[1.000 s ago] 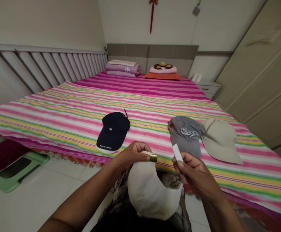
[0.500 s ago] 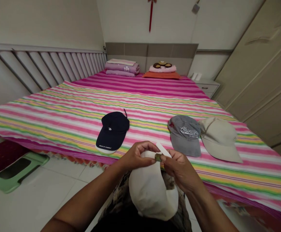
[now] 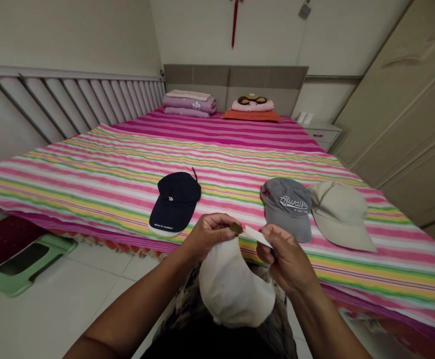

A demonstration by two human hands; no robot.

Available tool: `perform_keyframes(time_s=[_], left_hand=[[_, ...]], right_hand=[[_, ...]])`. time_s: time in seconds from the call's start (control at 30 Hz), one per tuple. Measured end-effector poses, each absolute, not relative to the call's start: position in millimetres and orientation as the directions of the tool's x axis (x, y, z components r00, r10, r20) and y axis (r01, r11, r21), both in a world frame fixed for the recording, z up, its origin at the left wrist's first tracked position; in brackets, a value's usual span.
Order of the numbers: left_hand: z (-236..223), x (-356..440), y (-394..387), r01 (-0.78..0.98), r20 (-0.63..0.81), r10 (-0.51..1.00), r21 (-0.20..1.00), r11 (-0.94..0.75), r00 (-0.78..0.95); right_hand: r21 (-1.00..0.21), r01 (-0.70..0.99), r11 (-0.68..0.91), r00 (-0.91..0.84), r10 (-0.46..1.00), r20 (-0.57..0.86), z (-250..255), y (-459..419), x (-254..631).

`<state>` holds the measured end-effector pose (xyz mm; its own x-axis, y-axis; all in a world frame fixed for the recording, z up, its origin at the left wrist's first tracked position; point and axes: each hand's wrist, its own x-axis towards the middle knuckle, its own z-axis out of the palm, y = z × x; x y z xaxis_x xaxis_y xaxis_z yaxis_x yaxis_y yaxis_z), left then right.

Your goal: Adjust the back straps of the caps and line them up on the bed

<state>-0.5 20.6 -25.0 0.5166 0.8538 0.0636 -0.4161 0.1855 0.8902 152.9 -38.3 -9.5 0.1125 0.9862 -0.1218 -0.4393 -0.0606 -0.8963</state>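
Observation:
A white baseball cap (image 3: 228, 289) hangs in front of me, its rounded crown low and its back opening facing up and to the right. My left hand (image 3: 213, 232) pinches the brass-coloured buckle (image 3: 236, 228) at one side of that opening. Between finger and thumb, my right hand (image 3: 287, 252) grips the white strap (image 3: 258, 236). The strap's tip points left, close to the buckle; whether any of it sits inside the buckle I cannot tell. On the bed lie a navy cap (image 3: 176, 199), a grey cap (image 3: 287, 204) and a beige cap (image 3: 340, 214).
The striped bedsheet (image 3: 127, 174) spreads out ahead. Folded purple bedding (image 3: 189, 104) and a pink-and-orange stack (image 3: 251, 112) rest by the headboard (image 3: 198, 77). A green stool (image 3: 30, 264) stands on the floor at left. A nightstand (image 3: 322, 134) and a wardrobe (image 3: 408, 114) are at right.
My right hand has moved right, away from the buckle, with the strap. The strap's end, which stuck up past the buckle, now lies to its right. The buckle has tilted in my left hand.

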Motion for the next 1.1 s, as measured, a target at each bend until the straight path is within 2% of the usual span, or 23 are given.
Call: perform_keyframes(time_s=[0.23,0.57,0.83,1.1], left_hand=[[-25,1,20,-0.436,-0.023,0.872,0.859,0.268,0.489],[-28,1,21,-0.447,0.015,0.893,0.869,0.211,0.449],[-25,1,20,-0.425,0.155,0.886,0.903,0.052,0.438],[-32,-2,23,-0.382,0.345,0.817,0.909,-0.168,0.462]], right_hand=[[-0.914,-0.402,-0.060,0.140,0.982,-0.126,-8,-39,150],[-0.940,-0.337,-0.046,0.178,0.978,-0.112,-15,-37,147],[-0.971,-0.231,-0.067,0.090,0.992,-0.090,-16,-39,148],[-0.930,-0.350,-0.108,0.081,0.986,-0.145,-14,-39,143]])
